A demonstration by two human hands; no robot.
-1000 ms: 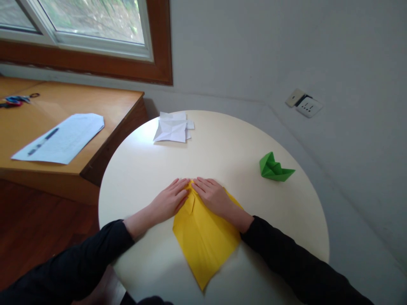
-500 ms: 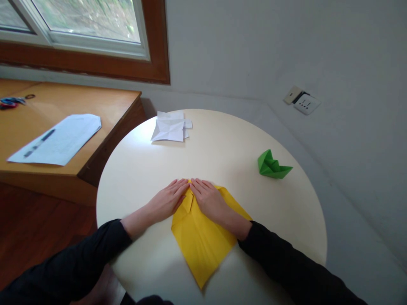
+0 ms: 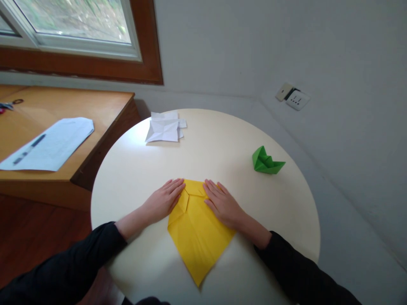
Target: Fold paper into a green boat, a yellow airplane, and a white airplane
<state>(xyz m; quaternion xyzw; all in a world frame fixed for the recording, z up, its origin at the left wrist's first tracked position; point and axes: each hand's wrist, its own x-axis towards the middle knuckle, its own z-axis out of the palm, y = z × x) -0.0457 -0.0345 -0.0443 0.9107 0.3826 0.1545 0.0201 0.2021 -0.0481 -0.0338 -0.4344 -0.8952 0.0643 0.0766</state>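
Observation:
A folded yellow paper (image 3: pixel 197 231) lies flat on the round cream table (image 3: pixel 133 169), its pointed end toward me. My left hand (image 3: pixel 165 199) lies flat with its fingers on the paper's upper left edge. My right hand (image 3: pixel 222 203) presses flat on the paper's upper right part, fingers spread. Between the two hands the folded top of the paper shows, with a small flap at the left. Neither hand grips anything.
A green folded paper boat (image 3: pixel 265 161) stands at the table's right. A creased white paper (image 3: pixel 163 129) lies at the far side. A wooden desk (image 3: pixel 95 110) with a printed sheet (image 3: pixel 47 144) is at the left. A wall socket (image 3: pixel 294 98) is at the right.
My right hand has slid to the right along the top of the yellow paper, uncovering the folded top edge. The left hand has stayed in place. The view has shifted slightly.

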